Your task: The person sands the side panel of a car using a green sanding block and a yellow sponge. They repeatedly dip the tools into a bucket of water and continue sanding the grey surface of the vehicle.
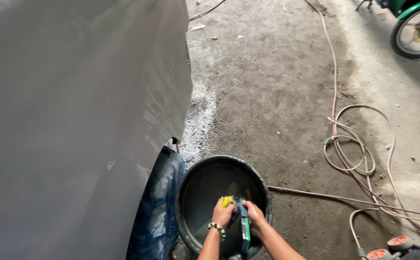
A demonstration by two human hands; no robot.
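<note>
1. A rough grey concrete floor [267, 86], stained dark with damp, fills the scene.
2. A pale silver-grey car body panel [75, 120] rises left of the floor, with a whitish foamy patch [202, 120] just beside it.
3. Right of the car, a thin reddish hose [334, 86] runs across the floor into looped cream hoses [359, 144].
4. Far right of the car, a green motorbike's front wheel [419, 31] stands in daylight.
</note>
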